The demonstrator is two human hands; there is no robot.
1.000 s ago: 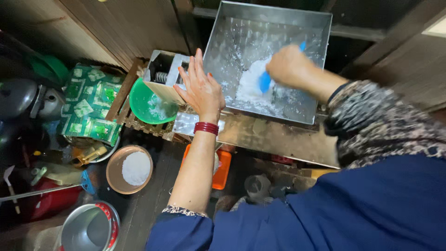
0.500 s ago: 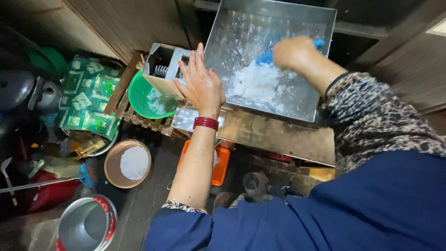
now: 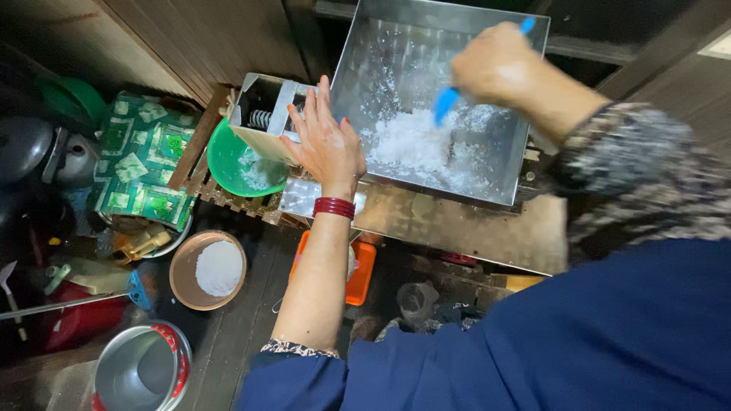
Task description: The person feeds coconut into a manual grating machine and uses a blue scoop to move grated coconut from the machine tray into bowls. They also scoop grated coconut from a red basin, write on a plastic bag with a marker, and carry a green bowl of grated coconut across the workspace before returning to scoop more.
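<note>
Right hand [image 3: 499, 65] clamped on half-hidden blue scraper [image 3: 449, 99], white flakes [image 3: 415, 144] in steel tray [image 3: 396, 53], left hand [image 3: 327, 141] fingers spread at tray's edge, blurred patterned sleeve [image 3: 632, 175].

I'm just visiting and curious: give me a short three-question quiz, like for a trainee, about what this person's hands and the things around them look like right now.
1. True or false: the right hand grips a red-handled tool.
2. Multiple choice: the white flaky stuff being worked lies in
A. the green bowl
B. the metal tray
C. the brown bowl
3. Short answer: what is on the wrist of the left hand, and how are its fingers held?

Key
1. False: the blue-handled tool is in that hand.
2. B
3. Red bangles; the fingers are spread flat by the tray's near edge, gripping nothing.
</note>
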